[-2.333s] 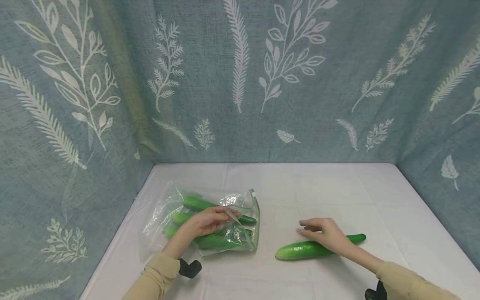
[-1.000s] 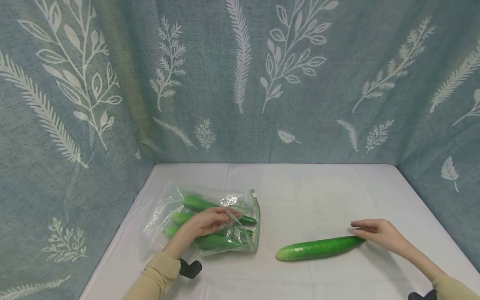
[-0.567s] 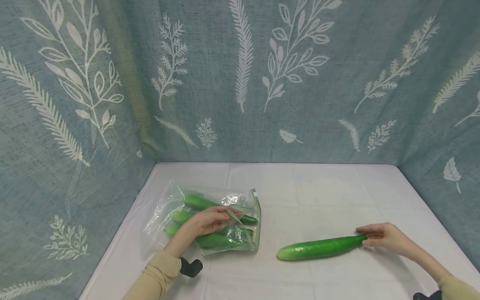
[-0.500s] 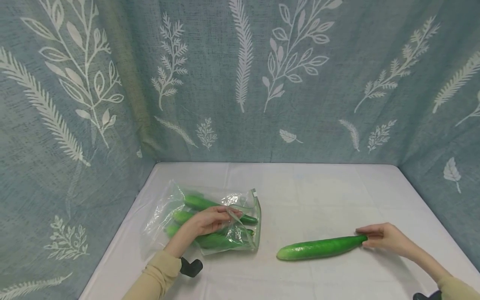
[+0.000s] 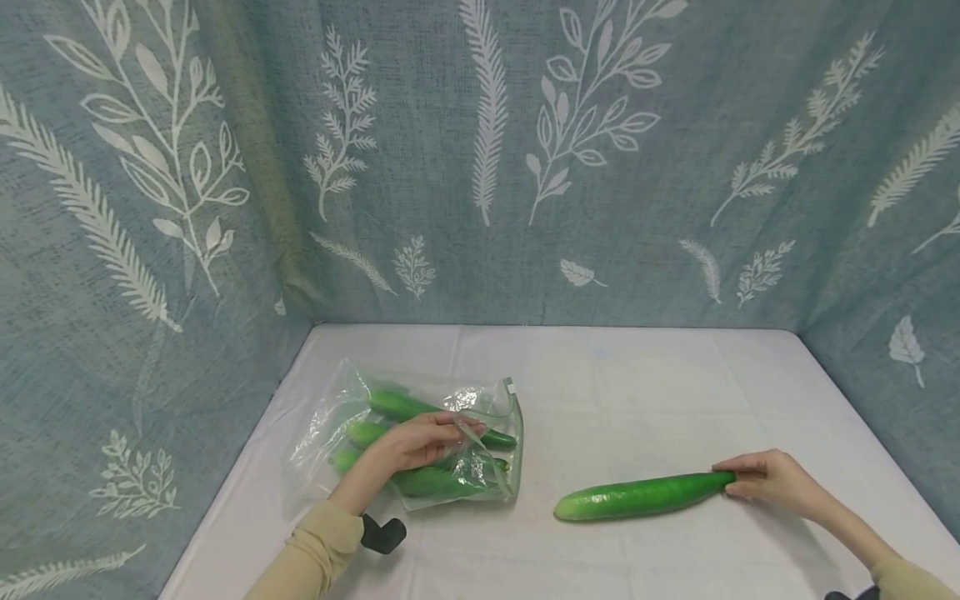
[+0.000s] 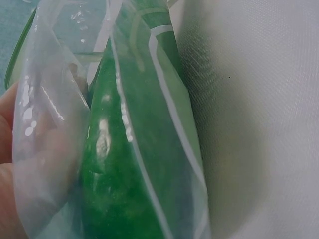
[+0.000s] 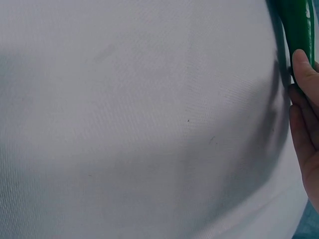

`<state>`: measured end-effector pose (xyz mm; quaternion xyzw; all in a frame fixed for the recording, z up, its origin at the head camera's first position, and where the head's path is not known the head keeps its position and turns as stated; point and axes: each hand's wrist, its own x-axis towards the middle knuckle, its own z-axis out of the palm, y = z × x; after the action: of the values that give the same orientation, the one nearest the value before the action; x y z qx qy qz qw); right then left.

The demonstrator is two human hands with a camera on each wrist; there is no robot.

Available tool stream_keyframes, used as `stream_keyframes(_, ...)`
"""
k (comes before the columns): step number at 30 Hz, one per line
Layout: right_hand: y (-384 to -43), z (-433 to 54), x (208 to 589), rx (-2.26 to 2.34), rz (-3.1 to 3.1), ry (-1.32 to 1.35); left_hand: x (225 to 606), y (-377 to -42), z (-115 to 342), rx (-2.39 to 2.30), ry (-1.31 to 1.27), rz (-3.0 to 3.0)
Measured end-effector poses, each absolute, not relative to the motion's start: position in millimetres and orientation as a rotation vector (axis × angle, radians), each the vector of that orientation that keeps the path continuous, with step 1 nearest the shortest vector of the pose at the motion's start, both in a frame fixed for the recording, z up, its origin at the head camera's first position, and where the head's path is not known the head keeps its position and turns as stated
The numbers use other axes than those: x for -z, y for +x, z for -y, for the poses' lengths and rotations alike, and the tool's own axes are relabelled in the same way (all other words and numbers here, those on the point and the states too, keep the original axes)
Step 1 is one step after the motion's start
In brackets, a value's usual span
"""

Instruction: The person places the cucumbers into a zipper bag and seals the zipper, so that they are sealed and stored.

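Observation:
A clear zip bag [image 5: 322, 442] lies on the left part of the table with several green cucumbers [image 5: 397, 406] inside, its mouth facing right. My left hand [image 5: 408, 442] pinches the bag's upper film near the mouth, lifting a fold of it. In the left wrist view, a cucumber [image 6: 109, 184] shows through the plastic beside my fingers [image 6: 6, 129]. One loose cucumber [image 5: 637, 497] rests on the table to the right of the bag, pale end toward the bag. My right hand [image 5: 780, 481] pinches its dark right end between thumb and fingers, also seen in the right wrist view.
A white cloth covers the table [image 5: 600, 383]. Blue-grey curtains [image 5: 427, 167] with white leaf prints rise behind it and on both sides. A black wrist mount [image 5: 382, 535] sits under the left sleeve [image 5: 318, 546].
My right hand has moved right, from over the loose cucumber's middle to its right end, and its fingers have closed there. The cucumber and my left hand have stayed in place.

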<state>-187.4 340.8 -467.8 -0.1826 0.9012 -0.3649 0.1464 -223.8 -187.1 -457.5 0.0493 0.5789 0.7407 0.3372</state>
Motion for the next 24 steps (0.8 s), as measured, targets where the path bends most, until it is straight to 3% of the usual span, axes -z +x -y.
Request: stream_keyframes(24, -184.7, -338.1, 468.7, 1.044, -2.633, -0.449, 458.0, -223.4, 187.8, -1.941, 0.131, -1.491)
